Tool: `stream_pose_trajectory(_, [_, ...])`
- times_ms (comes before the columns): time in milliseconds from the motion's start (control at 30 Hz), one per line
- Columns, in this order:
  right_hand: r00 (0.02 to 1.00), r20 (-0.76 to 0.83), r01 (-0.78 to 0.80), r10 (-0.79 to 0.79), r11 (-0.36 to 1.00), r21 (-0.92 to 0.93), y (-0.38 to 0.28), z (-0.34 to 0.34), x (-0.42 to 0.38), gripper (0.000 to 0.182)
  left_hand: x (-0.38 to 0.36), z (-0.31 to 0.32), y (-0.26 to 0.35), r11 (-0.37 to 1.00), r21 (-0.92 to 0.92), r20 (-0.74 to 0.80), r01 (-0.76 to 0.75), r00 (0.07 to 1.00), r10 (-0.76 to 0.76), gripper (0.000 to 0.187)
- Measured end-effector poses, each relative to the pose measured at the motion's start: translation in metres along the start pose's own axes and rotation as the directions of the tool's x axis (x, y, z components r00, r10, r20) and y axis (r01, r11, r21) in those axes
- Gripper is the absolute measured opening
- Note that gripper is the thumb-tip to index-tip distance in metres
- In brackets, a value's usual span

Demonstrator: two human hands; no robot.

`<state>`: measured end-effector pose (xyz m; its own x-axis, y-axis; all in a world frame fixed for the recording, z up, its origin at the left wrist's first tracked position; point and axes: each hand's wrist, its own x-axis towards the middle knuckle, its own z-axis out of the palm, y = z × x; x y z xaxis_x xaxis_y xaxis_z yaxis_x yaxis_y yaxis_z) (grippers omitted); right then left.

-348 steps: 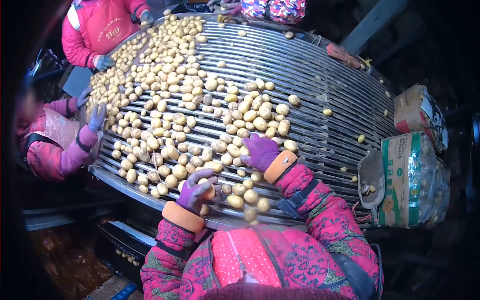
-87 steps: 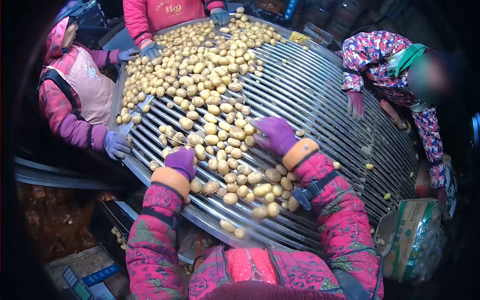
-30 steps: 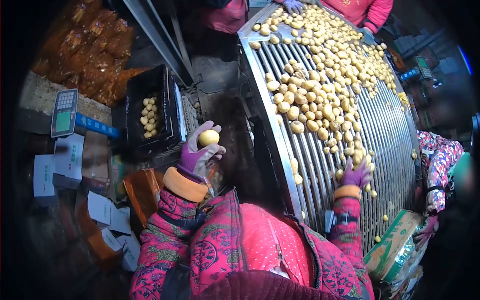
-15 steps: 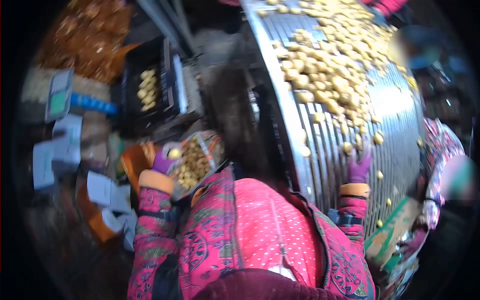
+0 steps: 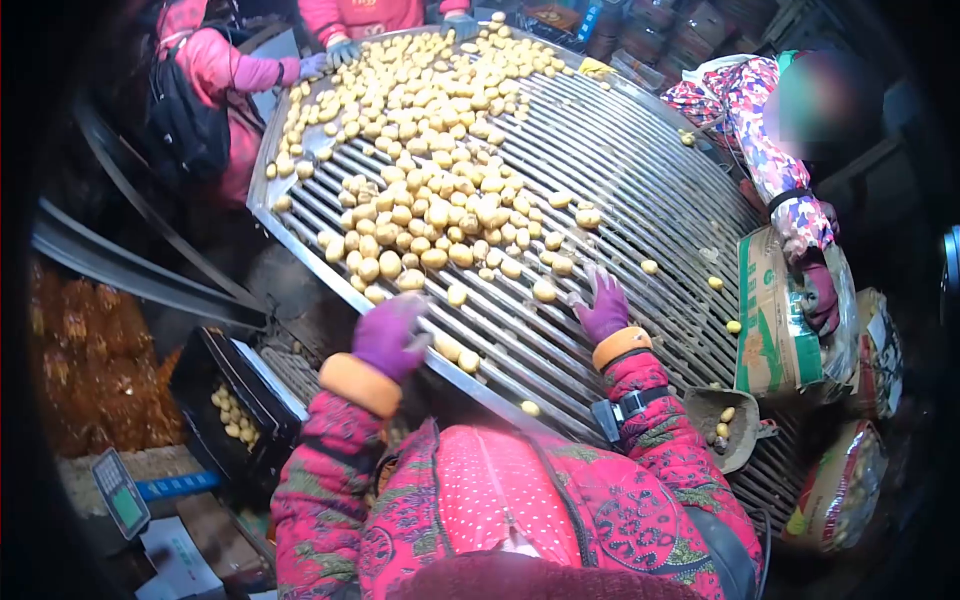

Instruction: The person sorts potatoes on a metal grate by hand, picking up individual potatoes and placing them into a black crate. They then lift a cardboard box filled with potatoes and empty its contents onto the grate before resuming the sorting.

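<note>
Many potatoes (image 5: 440, 205) lie heaped on a sloping metal bar grate (image 5: 640, 200). My left hand (image 5: 390, 338), in a purple glove, is over the grate's near left rim with its fingers apart and nothing seen in it. Two potatoes (image 5: 457, 352) rest just right of it. My right hand (image 5: 603, 303), gloved the same, lies on the bars with fingers spread. Close to its fingertips sits a single potato (image 5: 544, 290).
A black crate (image 5: 215, 400) with potatoes stands left, beside a scale (image 5: 122, 495). Co-workers' hands (image 5: 343, 50) are at the far edge. At right, another person's gloved hand (image 5: 820, 295) is at a cardboard box (image 5: 775, 310); a scoop (image 5: 722, 430) holds potatoes.
My view has swung toward the grate. My left hand has come from the potato container at left to the grate's rim; the potato it held is gone from it. My right hand remains over the bars.
</note>
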<state>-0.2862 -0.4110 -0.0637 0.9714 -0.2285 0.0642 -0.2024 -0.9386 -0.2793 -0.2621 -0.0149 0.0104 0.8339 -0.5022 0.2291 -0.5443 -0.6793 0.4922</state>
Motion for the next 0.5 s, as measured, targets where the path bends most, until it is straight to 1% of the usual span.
stream_pose_trajectory(33, [0.998,-0.056,0.003,-0.005,1.0,-0.03,0.003,-0.005,0.0,0.073,0.021,0.013,0.007,0.99,0.082,0.092,-0.117,0.99,0.109,0.053])
stream_pose_trajectory(67, [0.994,-0.111,0.007,-0.014,0.998,-0.063,0.007,-0.011,0.0,0.071,0.04,0.023,0.014,0.963,0.171,0.169,-0.209,0.969,0.18,0.058])
stream_pose_trajectory(100, [0.984,-0.18,0.0,-0.011,0.998,-0.059,0.016,-0.014,-0.002,0.068,0.057,0.031,0.017,0.936,0.21,0.241,-0.283,0.942,0.231,0.061])
stream_pose_trajectory(133, [0.973,-0.228,-0.062,0.034,0.991,-0.117,0.023,-0.013,-0.006,0.066,0.071,0.043,0.014,0.902,0.271,0.309,-0.336,0.918,0.249,0.066])
stream_pose_trajectory(167, [0.973,-0.215,-0.118,0.088,0.985,-0.128,0.029,-0.009,-0.012,0.066,0.084,0.047,0.011,0.881,0.314,0.382,-0.355,0.896,0.225,0.067])
stream_pose_trajectory(200, [0.98,-0.147,-0.156,0.134,0.977,-0.145,0.031,-0.006,-0.02,0.063,0.097,0.049,0.004,0.854,0.358,0.453,-0.379,0.87,0.196,0.068])
stream_pose_trajectory(233, [0.984,-0.143,-0.135,0.108,0.972,-0.191,0.028,-0.004,-0.027,0.062,0.108,0.052,-0.013,0.828,0.36,0.478,-0.431,0.847,0.233,0.069])
stream_pose_trajectory(267, [0.987,-0.138,-0.114,0.082,0.963,-0.244,0.029,-0.004,-0.029,0.06,0.115,0.053,-0.033,0.818,0.307,0.434,-0.486,0.837,0.334,0.063])
stream_pose_trajectory(333, [0.992,-0.081,-0.111,0.096,0.97,-0.216,0.021,-0.019,-0.028,0.059,0.136,0.047,-0.07,0.793,0.25,0.43,-0.555,0.798,0.423,0.058])
stream_pose_trajectory(367, [0.992,-0.085,-0.113,0.098,0.972,-0.208,0.019,-0.021,-0.027,0.058,0.14,0.04,-0.085,0.772,0.251,0.398,-0.584,0.789,0.468,0.054])
stream_pose_trajectory(400, [0.99,-0.077,-0.133,0.12,0.969,-0.208,0.019,-0.022,-0.027,0.058,0.147,0.037,-0.101,0.742,0.227,0.41,-0.63,0.753,0.514,0.053])
stream_pose_trajectory(467, [0.992,-0.087,-0.104,0.088,0.974,-0.2,0.018,-0.023,-0.025,0.057,0.164,0.024,-0.13,0.745,0.112,0.345,-0.657,0.729,0.591,0.043])
stream_pose_trajectory(500, [0.992,-0.11,-0.087,0.066,0.976,-0.199,0.018,-0.022,-0.024,0.057,0.169,0.021,-0.153,0.761,0.141,0.324,-0.633,0.756,0.569,0.04])
